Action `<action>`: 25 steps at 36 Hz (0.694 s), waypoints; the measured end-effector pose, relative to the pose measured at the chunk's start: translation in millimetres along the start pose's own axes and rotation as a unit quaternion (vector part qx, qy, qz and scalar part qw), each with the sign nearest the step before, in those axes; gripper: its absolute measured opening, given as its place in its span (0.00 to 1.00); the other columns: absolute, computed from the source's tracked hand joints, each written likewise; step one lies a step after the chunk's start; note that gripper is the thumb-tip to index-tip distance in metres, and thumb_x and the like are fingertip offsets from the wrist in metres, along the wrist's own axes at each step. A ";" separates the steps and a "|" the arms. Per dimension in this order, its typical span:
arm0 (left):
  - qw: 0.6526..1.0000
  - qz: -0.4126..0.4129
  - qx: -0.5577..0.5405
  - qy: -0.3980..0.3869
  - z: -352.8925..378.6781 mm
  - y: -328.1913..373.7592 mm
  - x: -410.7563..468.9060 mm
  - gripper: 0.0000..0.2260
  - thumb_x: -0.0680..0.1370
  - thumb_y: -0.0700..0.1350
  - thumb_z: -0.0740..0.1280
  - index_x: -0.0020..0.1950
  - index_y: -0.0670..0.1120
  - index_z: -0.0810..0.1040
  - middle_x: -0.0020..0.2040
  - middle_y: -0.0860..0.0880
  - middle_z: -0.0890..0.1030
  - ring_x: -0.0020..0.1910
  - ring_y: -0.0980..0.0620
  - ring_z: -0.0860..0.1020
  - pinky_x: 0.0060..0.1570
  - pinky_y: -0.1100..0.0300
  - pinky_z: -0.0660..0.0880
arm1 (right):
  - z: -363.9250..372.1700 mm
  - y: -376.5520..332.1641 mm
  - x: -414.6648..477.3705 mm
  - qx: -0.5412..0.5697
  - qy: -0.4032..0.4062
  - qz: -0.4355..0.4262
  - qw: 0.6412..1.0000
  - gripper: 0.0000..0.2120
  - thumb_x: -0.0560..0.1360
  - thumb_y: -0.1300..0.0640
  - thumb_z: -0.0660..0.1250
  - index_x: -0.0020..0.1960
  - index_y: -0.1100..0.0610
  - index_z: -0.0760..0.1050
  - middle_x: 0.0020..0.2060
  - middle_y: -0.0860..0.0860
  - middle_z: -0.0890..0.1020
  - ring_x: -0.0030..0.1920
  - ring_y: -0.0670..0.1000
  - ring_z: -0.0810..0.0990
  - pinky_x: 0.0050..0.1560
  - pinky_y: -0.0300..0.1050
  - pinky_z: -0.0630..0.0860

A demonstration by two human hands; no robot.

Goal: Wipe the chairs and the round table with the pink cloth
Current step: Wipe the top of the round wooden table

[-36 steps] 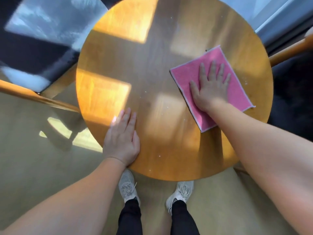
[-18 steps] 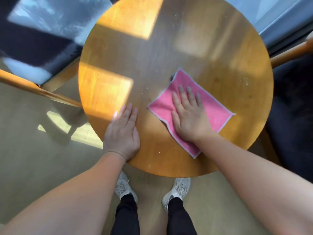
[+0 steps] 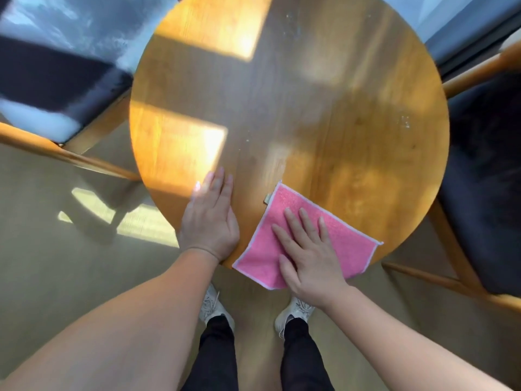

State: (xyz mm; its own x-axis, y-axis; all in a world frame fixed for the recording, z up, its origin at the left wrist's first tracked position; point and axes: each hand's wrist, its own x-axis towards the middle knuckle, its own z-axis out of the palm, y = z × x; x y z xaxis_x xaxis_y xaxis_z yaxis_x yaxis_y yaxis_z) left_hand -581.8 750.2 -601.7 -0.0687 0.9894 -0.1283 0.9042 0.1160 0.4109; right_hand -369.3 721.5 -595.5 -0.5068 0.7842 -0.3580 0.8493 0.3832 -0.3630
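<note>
Right hand (image 3: 307,258) is pressing flat on the cloth (image 3: 348,238), fingers straight and slightly spread, nothing curled round it. Cloth is lying at the near edge of the table (image 3: 310,108), its near corner seeming to hang past the rim. Left hand (image 3: 210,221) is resting flat on the table at the same near edge, just beside the cloth, with a thin strip of wood showing between them. Hands are lying side by side, neither gripping.

Risks, as judged from here:
- Cloth is sitting partly off the table. With only a flat palm on it, a pull toward the body is likely dragging it over the rim onto the floor (image 3: 84,277).
- Whatever the cloth is gathering is probably getting pushed off the near edge onto the floor and shoes (image 3: 213,306), not lifted away.
- Pale specks (image 3: 405,121) are showing toward the table's right side, with more at its far side. Strokes confined to the near edge are missing them.
- Left hand is covering a patch of table, which is going unwiped unless the hand shifts.
- Left chair (image 3: 56,80) and right chair (image 3: 485,193) are flanking the table, so a wide sweep past the rim is risking a knock on a chair frame. Whether the chairs are wiped: cannot tell.
</note>
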 end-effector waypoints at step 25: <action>1.000 0.011 0.000 0.005 -0.5 -0.8 0.5 0.25 0.72 0.41 0.54 0.68 0.38 0.71 0.70 0.40 0.69 0.70 0.39 0.65 0.71 0.46 0.58 | -101.8 34.0 201.1 -0.068 0.142 0.101 0.982 0.28 0.81 0.45 0.49 0.78 0.53 0.58 0.78 0.59 0.54 0.77 0.62 0.51 0.75 0.60 0.46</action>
State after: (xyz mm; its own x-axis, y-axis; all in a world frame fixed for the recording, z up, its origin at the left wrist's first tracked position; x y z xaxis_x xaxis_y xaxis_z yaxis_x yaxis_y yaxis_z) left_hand -582.8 750.7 -601.6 -0.0526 0.9925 -0.1103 0.9057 0.0939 0.4134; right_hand -427.3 941.9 -592.2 -0.2800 0.9482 -0.1501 0.9503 0.2516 -0.1832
